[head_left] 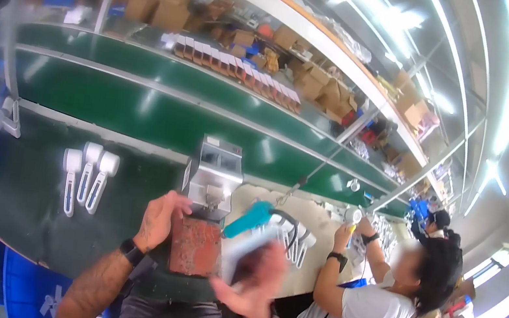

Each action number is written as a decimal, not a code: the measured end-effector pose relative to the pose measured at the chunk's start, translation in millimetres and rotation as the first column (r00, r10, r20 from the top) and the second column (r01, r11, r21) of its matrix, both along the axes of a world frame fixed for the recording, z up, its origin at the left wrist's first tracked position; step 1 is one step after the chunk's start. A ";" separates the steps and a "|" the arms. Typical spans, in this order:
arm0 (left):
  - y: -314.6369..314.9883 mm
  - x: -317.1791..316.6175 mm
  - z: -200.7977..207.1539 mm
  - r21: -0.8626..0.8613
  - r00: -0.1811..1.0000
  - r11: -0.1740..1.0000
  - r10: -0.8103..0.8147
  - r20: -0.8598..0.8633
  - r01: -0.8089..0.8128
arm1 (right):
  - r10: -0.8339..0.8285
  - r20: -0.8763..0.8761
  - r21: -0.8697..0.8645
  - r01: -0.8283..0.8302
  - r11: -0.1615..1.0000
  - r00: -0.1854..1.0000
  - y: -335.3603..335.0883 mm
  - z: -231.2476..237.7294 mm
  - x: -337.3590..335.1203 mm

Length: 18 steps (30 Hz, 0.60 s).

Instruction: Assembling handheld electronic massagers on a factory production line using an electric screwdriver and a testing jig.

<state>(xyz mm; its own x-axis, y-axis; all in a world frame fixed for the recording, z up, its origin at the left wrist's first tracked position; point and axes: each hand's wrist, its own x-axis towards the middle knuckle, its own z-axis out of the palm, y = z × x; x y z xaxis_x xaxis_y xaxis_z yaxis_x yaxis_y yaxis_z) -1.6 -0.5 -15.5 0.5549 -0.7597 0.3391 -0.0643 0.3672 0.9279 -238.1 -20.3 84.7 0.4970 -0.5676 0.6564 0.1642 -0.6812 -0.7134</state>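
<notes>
Bench below, a white-edged object (blurred) sits within the right grip.

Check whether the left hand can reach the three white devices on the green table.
Probably yes: no visible obstacle stands between the left hand and the white devices, though it is close beside the red block.

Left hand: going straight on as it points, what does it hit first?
Likely the silver machine, just ahead of the left hand; depth is unclear, so they may be touching.
</notes>
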 end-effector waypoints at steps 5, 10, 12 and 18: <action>-4.2 6.6 0.9 0.048 0.997 0.996 0.078 -0.022 -0.077 | -0.455 0.432 0.001 0.504 0.863 0.778 -104.6 131.5 -8.4; -19.5 19.5 -8.2 0.101 0.987 0.982 0.161 -0.021 -0.159 | -0.422 0.175 -0.177 0.450 0.875 0.889 -267.7 254.9 54.7; -20.9 23.5 -16.2 0.121 0.979 0.975 0.194 -0.060 -0.185 | -0.542 0.146 -0.372 0.554 0.745 0.828 -315.9 292.2 105.5; -28.5 25.7 -13.9 0.220 0.972 0.947 0.220 0.080 -0.232 | -0.742 -0.029 -0.550 0.609 0.571 0.670 -410.5 384.4 202.2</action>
<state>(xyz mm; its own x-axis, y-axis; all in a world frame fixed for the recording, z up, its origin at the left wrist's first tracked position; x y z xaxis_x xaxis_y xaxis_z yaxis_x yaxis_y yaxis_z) 24.1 -29.0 -29.4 0.7067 -0.6767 0.2066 -0.1731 0.1178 0.9778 -35.9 -430.8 469.1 0.2659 -0.4625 0.8458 -0.6082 -0.7612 -0.2251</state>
